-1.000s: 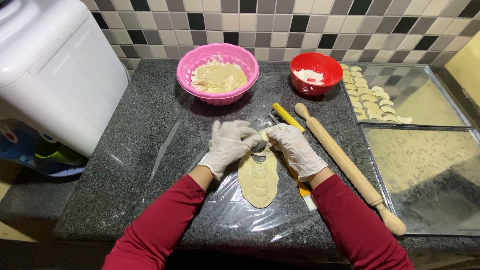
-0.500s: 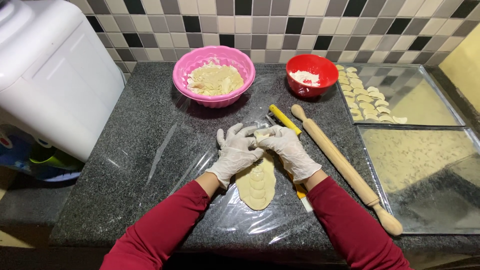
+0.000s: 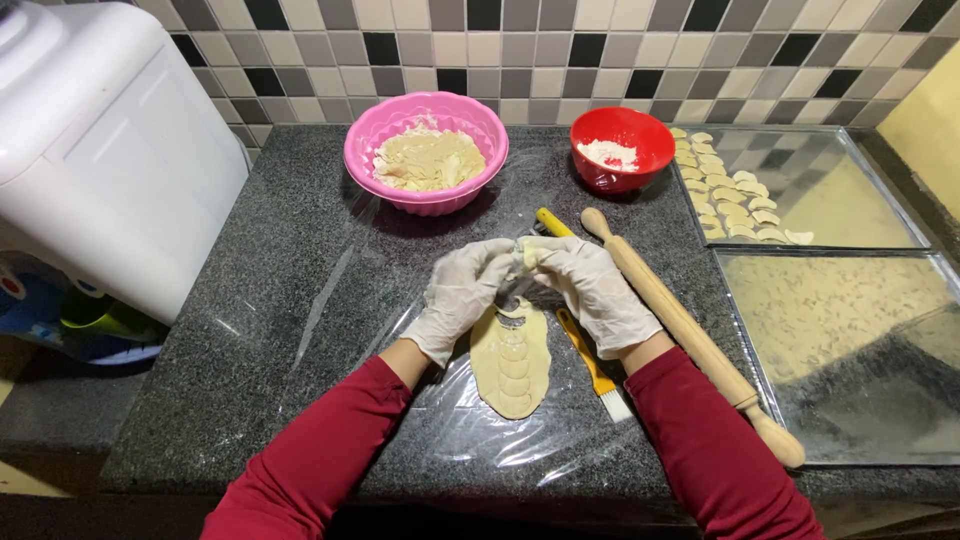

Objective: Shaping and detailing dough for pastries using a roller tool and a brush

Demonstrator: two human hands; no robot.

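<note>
We look down on a dark speckled bench [image 3: 250,300] backed by a checkered tile wall [image 3: 600,50]. A white appliance [image 3: 100,140] fills the upper left corner. At right lie two metal trays: the near tray [image 3: 850,350] is dusted with flour, and the far tray [image 3: 860,190] carries rows of small folded pastries [image 3: 725,195] along its left side. A sheet of clear film [image 3: 350,290] covers the bench's middle. A pink bowl [image 3: 425,185] of pale filling stands at the back, with a smaller red bowl [image 3: 615,172] of flour to its right. A wooden pin [image 3: 690,335] lies diagonally, just right of our right hand. On the film, between our forearms, rests an oval dough sheet [image 3: 512,365] marked with a column of cut rounds. A yellow brush [image 3: 592,365] lies just beside the dough, partly under our right hand. Both hands wear pale gloves and meet at the dough's far end: our left hand [image 3: 462,295] and right hand [image 3: 590,285] have their fingertips pinched together on a small dough piece [image 3: 527,255], raised just above the sheet. Each grip is nearly closed on this piece; its exact shape is hidden by the fingers.
</note>
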